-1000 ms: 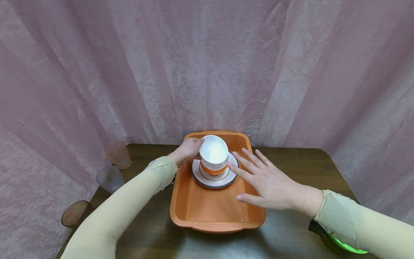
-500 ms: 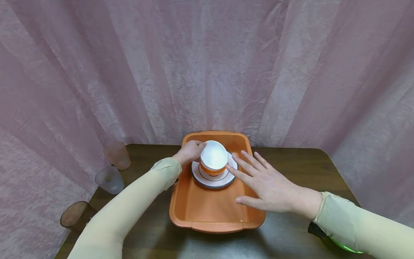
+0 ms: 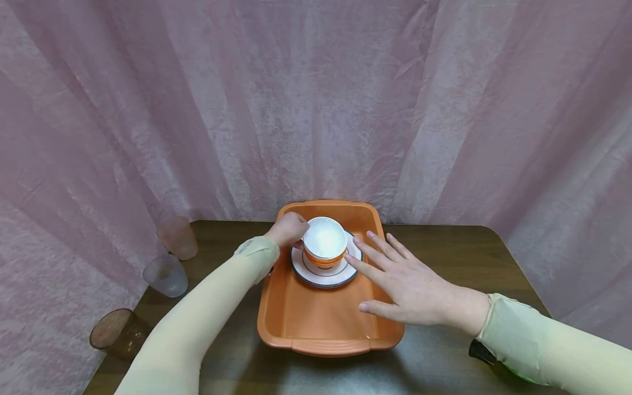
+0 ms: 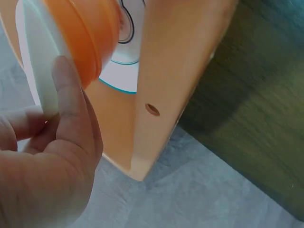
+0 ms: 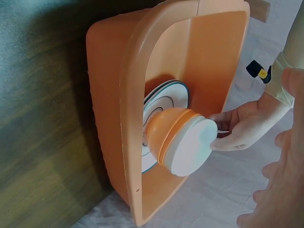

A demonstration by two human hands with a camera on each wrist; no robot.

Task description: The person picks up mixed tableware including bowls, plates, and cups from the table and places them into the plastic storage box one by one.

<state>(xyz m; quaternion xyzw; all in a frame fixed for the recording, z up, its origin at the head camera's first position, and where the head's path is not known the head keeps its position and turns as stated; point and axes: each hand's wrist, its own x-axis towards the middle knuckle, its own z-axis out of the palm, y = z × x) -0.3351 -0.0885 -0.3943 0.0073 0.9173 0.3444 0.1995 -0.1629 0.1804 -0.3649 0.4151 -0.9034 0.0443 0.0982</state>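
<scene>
My left hand point(image 3: 288, 229) pinches the left rim of a white bowl point(image 3: 325, 236), thumb and fingers on either side of its wall in the left wrist view. The bowl sits nested in orange bowls point(image 3: 323, 263), which stand on stacked white plates point(image 3: 316, 280) with dark rims. An orange plastic basin point(image 3: 326, 323) holds the whole pile towards its far end. Over the basin's right side hovers my right hand point(image 3: 407, 282), fingers straight and spread, holding nothing. From the right wrist view, the white bowl point(image 5: 194, 147) rests on top of the orange ones.
Along the table's left edge stand a pinkish frosted cup point(image 3: 179, 238), a clear frosted cup point(image 3: 167, 276) and a brown transparent cup point(image 3: 120, 333). A pink curtain point(image 3: 316, 99) hangs behind the wooden table point(image 3: 444, 252). Something green point(image 3: 528, 377) is mostly hidden below my right sleeve.
My left hand has lowered the white bowl onto the orange bowls, and it has settled flatter there. The fingers still pinch its rim. My right hand has hardly moved.
</scene>
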